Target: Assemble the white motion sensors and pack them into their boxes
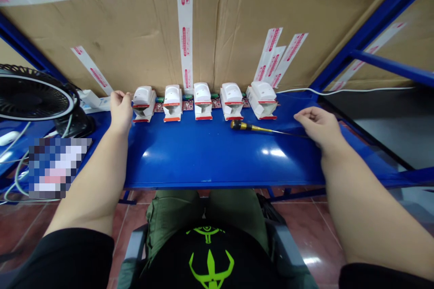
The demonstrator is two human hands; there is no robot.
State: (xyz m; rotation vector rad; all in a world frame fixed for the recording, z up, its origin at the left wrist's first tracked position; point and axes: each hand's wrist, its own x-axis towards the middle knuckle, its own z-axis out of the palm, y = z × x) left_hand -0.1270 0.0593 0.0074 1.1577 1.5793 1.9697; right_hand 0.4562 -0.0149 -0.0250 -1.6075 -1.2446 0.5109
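Note:
Several white domed devices (202, 91), which look like motion sensors, sit upright in small open white-and-red boxes (203, 112) in a row along the back of the blue table. My left hand (121, 110) is beside the leftmost box, fingers curled and closed, with nothing visible in them. My right hand (320, 126) hovers at the right end of the table, thumb and fingers drawn together, no object showing between them. Close to it lies a screwdriver (251, 126) with a yellow-and-black handle, its shaft pointing towards this hand. Red circuit boards (187, 105) show in the gaps between boxes.
A black fan (34, 97) stands at the left, with white cables (18, 171) and a blurred-out flat object (59, 167) near it. Taped cardboard (149, 36) backs the table. Blue frame posts (362, 31) rise at the right, and a white cord (359, 91) runs along the back.

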